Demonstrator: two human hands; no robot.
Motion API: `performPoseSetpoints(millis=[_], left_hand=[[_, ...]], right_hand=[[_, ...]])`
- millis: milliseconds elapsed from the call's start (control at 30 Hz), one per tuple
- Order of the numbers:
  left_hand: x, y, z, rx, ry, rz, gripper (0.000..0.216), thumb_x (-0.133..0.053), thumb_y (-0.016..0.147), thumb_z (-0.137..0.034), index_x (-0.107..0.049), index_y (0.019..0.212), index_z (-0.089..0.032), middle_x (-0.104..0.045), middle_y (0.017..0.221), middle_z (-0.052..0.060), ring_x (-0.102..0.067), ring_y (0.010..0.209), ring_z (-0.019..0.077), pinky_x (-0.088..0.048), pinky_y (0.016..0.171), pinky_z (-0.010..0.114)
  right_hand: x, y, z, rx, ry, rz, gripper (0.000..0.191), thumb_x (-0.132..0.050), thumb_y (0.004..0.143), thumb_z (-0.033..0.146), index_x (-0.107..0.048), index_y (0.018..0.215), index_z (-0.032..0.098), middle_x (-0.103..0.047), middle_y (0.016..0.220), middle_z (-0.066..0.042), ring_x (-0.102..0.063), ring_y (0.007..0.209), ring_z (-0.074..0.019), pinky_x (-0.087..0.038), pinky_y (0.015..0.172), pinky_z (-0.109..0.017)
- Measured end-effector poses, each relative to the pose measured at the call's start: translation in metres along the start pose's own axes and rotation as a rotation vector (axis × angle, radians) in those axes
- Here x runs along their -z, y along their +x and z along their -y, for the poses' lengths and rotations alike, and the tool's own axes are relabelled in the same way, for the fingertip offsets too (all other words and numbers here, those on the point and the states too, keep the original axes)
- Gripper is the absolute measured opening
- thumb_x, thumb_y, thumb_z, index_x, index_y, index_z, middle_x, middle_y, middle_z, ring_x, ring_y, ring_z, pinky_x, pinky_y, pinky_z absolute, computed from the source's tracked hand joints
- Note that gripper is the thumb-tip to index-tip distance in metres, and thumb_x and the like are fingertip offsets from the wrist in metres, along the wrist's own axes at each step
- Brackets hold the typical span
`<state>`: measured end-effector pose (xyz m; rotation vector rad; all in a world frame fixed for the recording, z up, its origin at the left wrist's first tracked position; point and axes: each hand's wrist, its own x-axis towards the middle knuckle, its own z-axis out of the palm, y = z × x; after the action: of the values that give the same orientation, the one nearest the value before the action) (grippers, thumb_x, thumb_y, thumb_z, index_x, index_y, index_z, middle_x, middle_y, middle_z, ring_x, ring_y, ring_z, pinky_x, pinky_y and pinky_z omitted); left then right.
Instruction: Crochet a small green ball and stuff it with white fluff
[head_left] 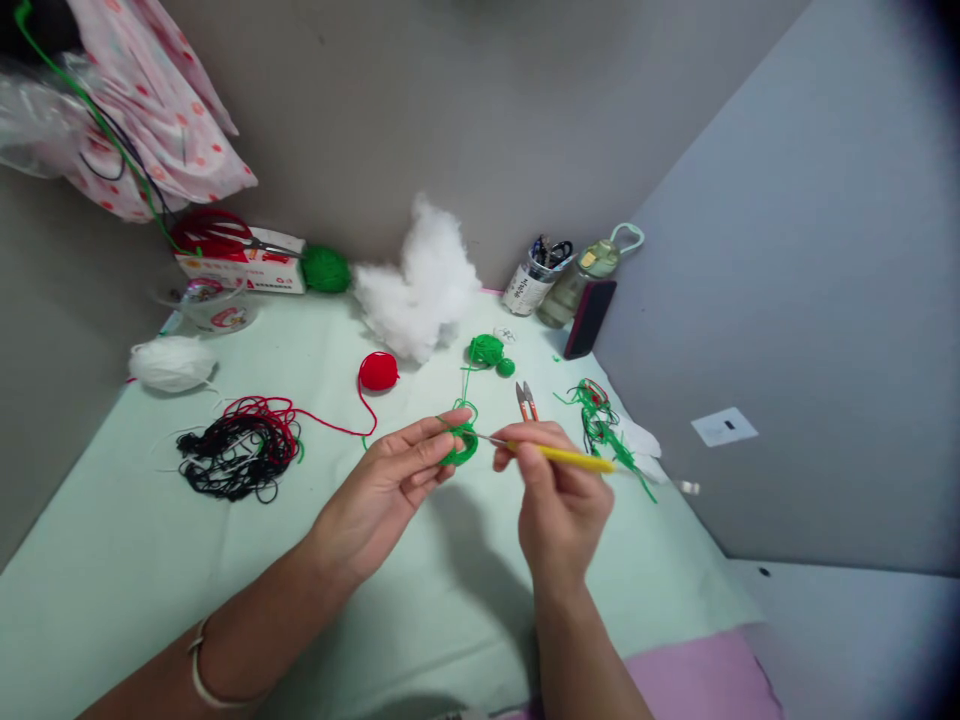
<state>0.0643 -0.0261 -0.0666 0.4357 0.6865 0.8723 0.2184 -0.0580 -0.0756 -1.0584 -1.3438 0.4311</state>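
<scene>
Closest to the lens I see the two forearms coming up from the lower edge, the left one with a pale bangle (201,672) on the wrist, above the mint-green table cover (135,580). The left hand (390,480) is closed in a pinch on a small green crochet piece (463,446), thumb and fingertips pressing its rim. The right hand (559,500) grips a yellow crochet hook (570,458) like a pen, and the metal tip of the hook touches the green piece, between both hands. The piece is lifted off the cover, and one green thread goes from it to a green yarn ball (487,350) further behind the hands. Just behind the right hand lie orange snips (526,400). To the right of that hand is a heap of green yarn scraps (600,420). To the left of the left hand I see a tangle of black and red yarn (236,450), and beyond it a red crochet ball (378,371). White stuffing (424,285) sits far behind.
</scene>
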Motion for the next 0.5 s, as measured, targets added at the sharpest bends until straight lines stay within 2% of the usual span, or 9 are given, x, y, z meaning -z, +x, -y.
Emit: performPoseSetpoints(millis=[67,100,200,267,367,500], left_hand=[[-0.001,-0.001,-0.001,-0.055,0.036,-0.009,0.033,-0.088,0.080,-0.024,-0.083,0.112,-0.021,-0.074,0.091,0.002,-0.064,0.083,0.0127,-0.049,0.087,0.026],[-0.002,-0.003,-0.001,-0.091,0.064,-0.007,0.039,-0.088,0.079,-0.023,-0.081,0.117,-0.023,-0.072,0.087,0.000,-0.064,0.083,0.0128,-0.049,0.088,0.026],[-0.004,-0.006,0.001,-0.132,0.137,0.011,0.055,-0.088,0.080,-0.023,-0.073,0.133,-0.028,-0.072,0.084,-0.003,-0.064,0.088,0.0140,-0.046,0.091,0.028],[-0.005,-0.006,0.001,-0.109,0.167,0.036,0.054,-0.086,0.083,-0.026,-0.071,0.135,-0.027,-0.075,0.092,-0.001,-0.065,0.093,0.0158,-0.045,0.092,0.029],[-0.004,-0.004,0.000,-0.092,0.194,0.074,0.048,-0.082,0.088,-0.028,-0.071,0.134,-0.025,-0.077,0.101,0.003,-0.064,0.100,0.0182,-0.044,0.093,0.030],[-0.004,-0.003,-0.002,-0.110,0.182,0.060,0.042,-0.082,0.086,-0.026,-0.074,0.127,-0.023,-0.076,0.096,0.003,-0.064,0.096,0.0180,-0.045,0.092,0.030]], right_hand=[[-0.001,0.004,0.001,-0.152,0.173,-0.037,0.018,-0.062,0.101,0.024,-0.079,0.097,0.024,-0.074,0.086,-0.004,-0.065,0.063,-0.0144,-0.057,0.059,-0.031],[-0.002,0.005,0.002,-0.181,0.213,-0.027,0.017,-0.063,0.100,0.026,-0.079,0.095,0.024,-0.074,0.086,-0.004,-0.065,0.064,-0.0145,-0.056,0.058,-0.031],[-0.008,0.003,0.002,-0.152,0.175,0.032,0.015,-0.066,0.099,0.027,-0.081,0.095,0.025,-0.078,0.090,-0.005,-0.072,0.082,-0.0195,-0.058,0.067,-0.033],[-0.010,0.001,0.001,-0.146,0.170,0.046,0.016,-0.065,0.099,0.025,-0.081,0.098,0.026,-0.080,0.094,-0.005,-0.073,0.090,-0.0205,-0.058,0.072,-0.034],[-0.008,0.002,-0.003,-0.234,0.294,0.031,0.015,-0.064,0.100,0.029,-0.079,0.100,0.026,-0.079,0.095,-0.004,-0.071,0.079,-0.0164,-0.058,0.069,-0.031],[-0.006,0.004,-0.006,-0.303,0.357,-0.012,0.016,-0.066,0.099,0.035,-0.077,0.095,0.023,-0.078,0.092,-0.004,-0.067,0.070,-0.0141,-0.057,0.064,-0.029]])
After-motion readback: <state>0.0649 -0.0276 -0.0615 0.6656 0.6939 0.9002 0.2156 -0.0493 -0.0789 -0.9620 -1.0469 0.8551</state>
